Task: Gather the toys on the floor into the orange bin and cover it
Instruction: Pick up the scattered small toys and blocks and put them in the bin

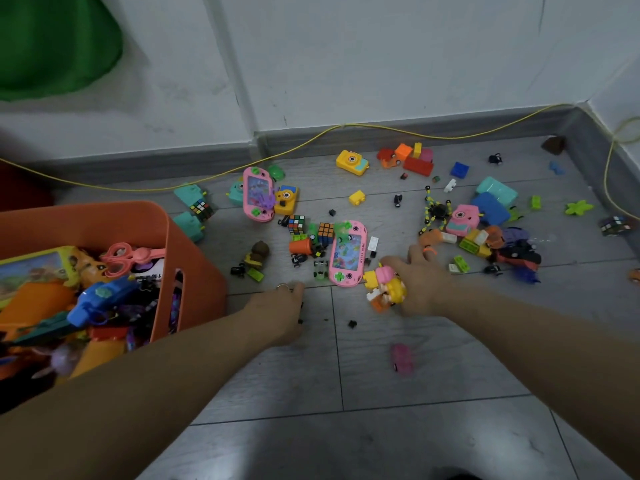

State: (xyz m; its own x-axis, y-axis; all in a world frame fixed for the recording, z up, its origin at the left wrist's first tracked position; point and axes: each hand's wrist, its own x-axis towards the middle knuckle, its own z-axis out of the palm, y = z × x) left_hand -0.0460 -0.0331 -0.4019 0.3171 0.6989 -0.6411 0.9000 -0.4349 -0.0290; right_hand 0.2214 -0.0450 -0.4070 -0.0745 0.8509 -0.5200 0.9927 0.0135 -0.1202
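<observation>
- Plainly, the person's right hand (420, 285) grips a small cluster of pink, yellow and orange blocks (386, 287), fingers curled round it low over the grey floor (433, 375).
- Their left hand (280, 306) rests flat on the floor just beside the orange bin (194, 244), fingers fairly straight and holding nothing that I can see; a ring shows on one finger.
- The bin stands at the left, open-topped and already heaped with toys; no lid is in view.
- These toys look like light, hard plastic: stiff, not fragile, a bit slick. I judge the small blocks are best scooped by the handful, since loose bits may slip out between the fingers.
- The flat pink water games want a pinch across the narrow sides; the near one (347, 253) lies just beside the right hand, the far one (258, 194) well behind it.
- Counted: two pink water games, two yellow toy cameras (352, 162), one pink camera (463, 220), at least four puzzle cubes (296, 224), and one black-and-yellow spider toy (437, 211).
- A loose pink piece (402, 358) lies alone nearer the person; tiny black bits dot the floor, too many and too small to count.
- By my reckoning most of the scatter remains out, so the covering is some way off.
</observation>
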